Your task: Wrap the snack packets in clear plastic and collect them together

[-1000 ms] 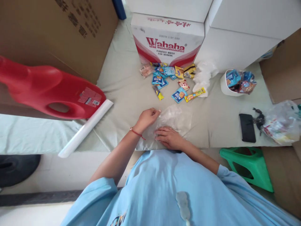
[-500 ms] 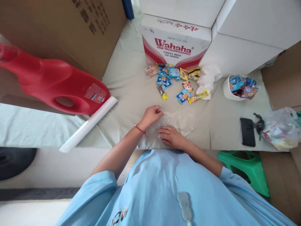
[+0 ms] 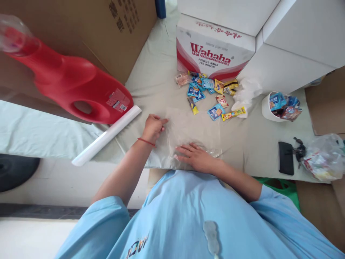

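A clear plastic bag [image 3: 192, 129] lies spread flat on the grey cloth-covered surface [image 3: 151, 90] in front of me. My left hand [image 3: 153, 126] pinches the bag's left edge with curled fingers. My right hand [image 3: 195, 156] lies flat on the bag's near edge, fingers stretched out and pointing left. Beyond the bag lies a scatter of small snack packets [image 3: 208, 94] in blue, yellow and red wrappers.
A red jug [image 3: 72, 86] and a white roll [image 3: 107, 135] lie at the left. A Wahaha box [image 3: 214, 54] and white boxes stand behind. At the right are a white cup [image 3: 271, 108] of packets, a black phone [image 3: 286, 153], keys and a filled plastic bag [image 3: 322, 158].
My left hand moved left along the surface, drawing the plastic bag out flatter and wider. My right hand stayed pressed on the bag's near edge.
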`<state>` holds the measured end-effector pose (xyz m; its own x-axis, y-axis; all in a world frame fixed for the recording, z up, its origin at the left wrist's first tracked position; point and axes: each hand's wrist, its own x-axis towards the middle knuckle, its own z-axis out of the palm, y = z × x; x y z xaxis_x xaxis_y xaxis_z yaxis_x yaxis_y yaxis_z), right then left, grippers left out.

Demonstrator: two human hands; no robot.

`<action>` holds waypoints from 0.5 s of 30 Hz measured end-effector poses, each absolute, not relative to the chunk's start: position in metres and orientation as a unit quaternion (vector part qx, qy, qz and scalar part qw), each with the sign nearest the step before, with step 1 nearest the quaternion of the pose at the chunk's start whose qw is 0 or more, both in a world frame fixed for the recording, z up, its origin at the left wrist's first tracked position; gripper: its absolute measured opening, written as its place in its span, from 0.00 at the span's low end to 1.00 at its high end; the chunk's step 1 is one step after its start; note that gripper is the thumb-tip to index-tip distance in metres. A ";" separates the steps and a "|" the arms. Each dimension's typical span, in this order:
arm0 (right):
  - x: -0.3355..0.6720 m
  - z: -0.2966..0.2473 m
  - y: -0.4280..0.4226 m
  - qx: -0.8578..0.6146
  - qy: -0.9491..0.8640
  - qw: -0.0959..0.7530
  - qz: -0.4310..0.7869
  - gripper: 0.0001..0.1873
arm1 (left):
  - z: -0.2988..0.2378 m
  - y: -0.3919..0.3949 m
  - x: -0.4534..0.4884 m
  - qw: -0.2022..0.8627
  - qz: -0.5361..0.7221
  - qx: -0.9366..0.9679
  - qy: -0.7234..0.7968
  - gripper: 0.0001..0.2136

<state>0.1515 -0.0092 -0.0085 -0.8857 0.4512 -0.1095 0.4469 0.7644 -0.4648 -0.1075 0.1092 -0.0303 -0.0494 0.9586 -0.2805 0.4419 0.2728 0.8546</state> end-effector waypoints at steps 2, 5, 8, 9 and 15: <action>0.147 -0.004 -0.011 -0.245 -0.941 0.000 0.233 0.32 | -0.027 0.107 -0.105 0.491 0.319 0.476 0.656 0.14; 0.136 0.000 -0.015 -0.254 -0.941 0.000 0.223 0.31 | -0.020 0.093 -0.089 0.535 0.353 0.415 0.645 0.09; 0.122 0.000 -0.021 -0.255 -0.941 0.004 0.224 0.27 | -0.016 0.075 -0.064 0.498 0.370 0.431 0.655 0.05; 0.117 -0.001 -0.024 -0.252 -0.940 0.009 0.228 0.25 | -0.016 0.069 -0.057 0.476 0.363 0.463 0.654 0.06; 0.106 -0.016 -0.036 -0.166 -0.932 0.068 0.316 0.18 | -0.026 0.042 -0.047 0.330 0.218 0.747 0.535 0.20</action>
<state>0.1059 -0.0360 -0.0159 -0.9357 0.3521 0.0229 0.2657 0.7457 -0.6110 -0.0474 0.0416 -0.0263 0.3333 0.9424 -0.0285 0.6548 -0.2096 0.7261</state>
